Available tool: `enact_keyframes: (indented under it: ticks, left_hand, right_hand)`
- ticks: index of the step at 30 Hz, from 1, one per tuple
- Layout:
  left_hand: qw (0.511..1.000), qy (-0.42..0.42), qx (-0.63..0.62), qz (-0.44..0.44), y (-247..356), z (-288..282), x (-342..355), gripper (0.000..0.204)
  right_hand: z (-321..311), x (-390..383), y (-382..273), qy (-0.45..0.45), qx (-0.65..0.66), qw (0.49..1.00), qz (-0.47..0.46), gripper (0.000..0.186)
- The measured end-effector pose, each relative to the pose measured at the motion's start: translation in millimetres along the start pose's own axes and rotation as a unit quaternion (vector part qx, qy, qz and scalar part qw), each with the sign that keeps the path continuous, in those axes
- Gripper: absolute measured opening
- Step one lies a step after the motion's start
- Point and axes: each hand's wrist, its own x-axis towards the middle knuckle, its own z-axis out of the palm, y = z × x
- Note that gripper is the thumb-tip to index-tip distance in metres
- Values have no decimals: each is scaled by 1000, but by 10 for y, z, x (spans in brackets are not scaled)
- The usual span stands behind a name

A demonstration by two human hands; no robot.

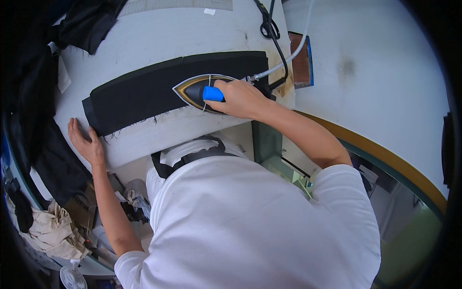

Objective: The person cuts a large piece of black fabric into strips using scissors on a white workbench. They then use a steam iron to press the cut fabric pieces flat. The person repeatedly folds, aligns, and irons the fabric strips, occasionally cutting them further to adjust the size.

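A long black fabric piece (134, 101) with a frayed lower edge lies across the white padded ironing board (154, 29). On its right half rests a steam iron (190, 92) with a gold-edged plate and blue handle, its tip pointing left. My right hand (235, 96) grips that handle. My left hand (85, 142) lies with fingers apart at the fabric's lower left corner, fingertips touching the board and the fabric's edge. A white hose (301, 43) and a black cord (281, 58) run up from the iron's rear.
Black scissors (269, 29) lie at the top right, beside a reddish-brown pad (302, 72). A white worktop (365, 72) adjoins the right. Dark garments (43, 144) drape along the left, with beige cloth (45, 226) and a small white fan (72, 279) lower down. A ruler (178, 6) lies at the back.
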Motion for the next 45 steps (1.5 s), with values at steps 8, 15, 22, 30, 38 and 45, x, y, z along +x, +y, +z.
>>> enact_keyframes:
  ticks: [8,15,22,30,38,45]
  left_hand:
    - [1000,1,21,8,31,23,19,52]
    - [1000,-9,28,-9,38,15,9,51]
    - [1000,-15,12,-16,47,38,-23,52]
    - [992,-40,-41,-112,-83,135,-109,51]
    - [972,-10,92,-217,682,-326,-575,41]
    - [904,113,113,-395,252,-685,-1189,29]
  right_hand:
    - [103,258,-243,95,85,990,55,45]
    - [-32,237,-45,78,51,993,75,44]
    - [-215,-357,1034,163,67,965,192,50]
    - [-812,-938,2861,283,208,856,379,56]
    - [-1049,-706,3693,222,366,823,374,56]
    - [-1156,-632,3887,235,249,860,380,56]
